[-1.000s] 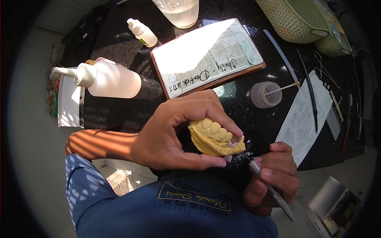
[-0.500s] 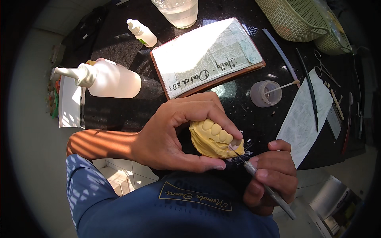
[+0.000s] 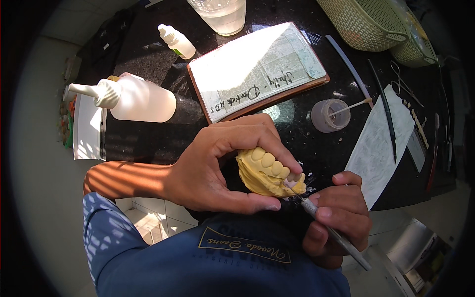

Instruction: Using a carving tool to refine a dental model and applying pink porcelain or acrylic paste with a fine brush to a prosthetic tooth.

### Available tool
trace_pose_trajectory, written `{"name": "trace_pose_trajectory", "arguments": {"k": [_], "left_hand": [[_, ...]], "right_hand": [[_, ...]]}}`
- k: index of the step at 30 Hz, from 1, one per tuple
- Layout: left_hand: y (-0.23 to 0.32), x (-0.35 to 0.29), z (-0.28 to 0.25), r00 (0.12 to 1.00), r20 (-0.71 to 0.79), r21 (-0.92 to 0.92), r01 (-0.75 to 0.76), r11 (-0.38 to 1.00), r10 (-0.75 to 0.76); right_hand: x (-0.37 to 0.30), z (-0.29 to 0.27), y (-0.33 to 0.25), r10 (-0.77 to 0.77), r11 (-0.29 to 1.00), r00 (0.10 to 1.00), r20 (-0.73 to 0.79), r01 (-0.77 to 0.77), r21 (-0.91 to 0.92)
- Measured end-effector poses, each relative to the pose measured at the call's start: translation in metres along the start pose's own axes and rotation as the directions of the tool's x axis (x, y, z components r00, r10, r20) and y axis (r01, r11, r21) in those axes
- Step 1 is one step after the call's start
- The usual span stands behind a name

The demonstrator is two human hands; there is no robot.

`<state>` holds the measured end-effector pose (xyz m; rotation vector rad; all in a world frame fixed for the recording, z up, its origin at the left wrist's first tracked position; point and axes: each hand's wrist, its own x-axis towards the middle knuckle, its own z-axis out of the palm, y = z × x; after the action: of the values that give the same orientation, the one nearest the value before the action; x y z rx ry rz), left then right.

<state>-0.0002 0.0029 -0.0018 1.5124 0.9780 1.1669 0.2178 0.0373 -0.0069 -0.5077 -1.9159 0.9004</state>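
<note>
Gripped between the thumb and fingers of my left hand (image 3: 217, 163) is a yellow plaster dental model (image 3: 264, 173) with a row of teeth along its upper side. A pink patch with greyish teeth (image 3: 295, 179) shows at its right end, partly under my fingertip. My right hand (image 3: 341, 213) is closed round the metal handle of a slim carving knife (image 3: 339, 237), held like a pen. Its thin dark tip meets the model at the pink patch. Small pale shavings lie on the dark table just beyond that end.
Ahead lies a white-topped tile with a brown edge (image 3: 257, 74). A squeeze bottle (image 3: 141, 99), small dropper bottle (image 3: 178, 42) and water container (image 3: 222, 17) stand left and behind. Rightward are a small cup with a stick (image 3: 330, 116), white paper (image 3: 381, 143), forceps (image 3: 405, 86) and baskets (image 3: 366, 24).
The knife tip has shifted slightly left and up along the pink patch, with my right hand following a little. My left hand and the model stay nearly still.
</note>
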Motion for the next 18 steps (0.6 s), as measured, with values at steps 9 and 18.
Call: {"name": "trace_pose_trajectory", "arguments": {"k": [9,18], "left_hand": [[0.0002,-0.0001,-0.0019,1.0,0.003,0.003,0.014,1.0,-0.014],[0.0027,0.0001,-0.002,1.0,-0.02,0.084,0.024,0.996,-0.023]], "right_hand": [[-0.0041,-0.0017,0.0025,0.003,1.0,0.999,-0.043,-0.002,0.015],[-0.0041,0.0027,0.0035,-0.039,0.998,0.996,-0.077,0.035,-0.045]]}}
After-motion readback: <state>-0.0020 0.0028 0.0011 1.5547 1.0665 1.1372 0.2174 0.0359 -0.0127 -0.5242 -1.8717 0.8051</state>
